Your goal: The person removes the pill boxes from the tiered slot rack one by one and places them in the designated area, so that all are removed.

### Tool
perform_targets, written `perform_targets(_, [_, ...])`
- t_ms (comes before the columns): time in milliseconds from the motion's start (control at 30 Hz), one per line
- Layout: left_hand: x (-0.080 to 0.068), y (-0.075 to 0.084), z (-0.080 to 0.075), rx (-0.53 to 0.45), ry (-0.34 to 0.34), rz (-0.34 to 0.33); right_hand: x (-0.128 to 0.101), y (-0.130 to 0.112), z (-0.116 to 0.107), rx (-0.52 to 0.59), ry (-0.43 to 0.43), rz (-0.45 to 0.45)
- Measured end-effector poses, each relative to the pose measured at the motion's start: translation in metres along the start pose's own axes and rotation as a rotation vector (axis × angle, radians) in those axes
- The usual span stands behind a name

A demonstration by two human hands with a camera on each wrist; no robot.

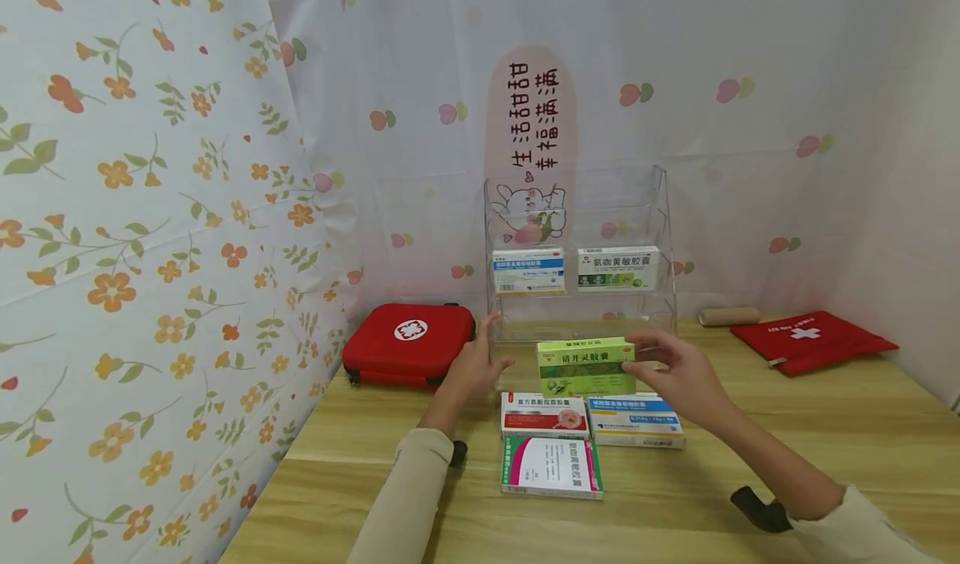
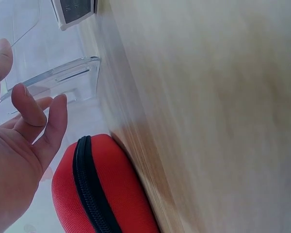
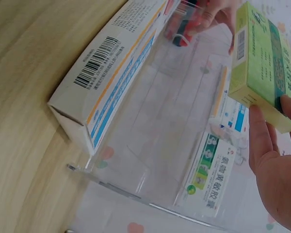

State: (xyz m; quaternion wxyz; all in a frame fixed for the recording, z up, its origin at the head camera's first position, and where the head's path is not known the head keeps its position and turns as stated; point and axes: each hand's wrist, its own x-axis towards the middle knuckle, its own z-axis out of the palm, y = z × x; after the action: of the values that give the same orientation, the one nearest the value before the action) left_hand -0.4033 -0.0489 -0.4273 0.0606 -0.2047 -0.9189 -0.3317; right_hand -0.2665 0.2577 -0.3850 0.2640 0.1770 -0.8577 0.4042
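My right hand point(image 1: 671, 368) grips a green medicine box point(image 1: 586, 366) by its right end and holds it upright above the table, just in front of the clear acrylic rack point(image 1: 663, 214). In the right wrist view the green box point(image 3: 259, 68) sits between my thumb and fingers point(image 3: 259, 133). My left hand point(image 1: 480, 362) is open with straight fingers at the rack's lower left corner, holding nothing; in the left wrist view its fingers point(image 2: 41, 121) hover beside the rack's edge point(image 2: 63, 77). Two boxes stand on the rack's middle shelf, a blue-white one point(image 1: 528, 271) and a green-white one point(image 1: 618, 267).
Three boxes lie flat on the wooden table point(image 1: 825, 447): a red-white one point(image 1: 544, 415), a blue-white one point(image 1: 636, 420) and a pink-green one point(image 1: 552, 466). A red first-aid case point(image 1: 408, 343) sits at left, a red pouch point(image 1: 813, 341) and a brown roll point(image 1: 729, 316) at right.
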Motion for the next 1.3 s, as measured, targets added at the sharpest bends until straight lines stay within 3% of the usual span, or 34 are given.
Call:
perform_targets(500, [-0.002, -0.001, 0.001, 0.014, 0.005, 0.010, -0.029, -0.004, -0.022, 0.027, -0.021, -0.052])
perform_targets(1300, [0.000, 0.001, 0.001, 0.019, 0.017, 0.006, -0.069, 0.006, -0.046, 0.030, -0.109, 0.065])
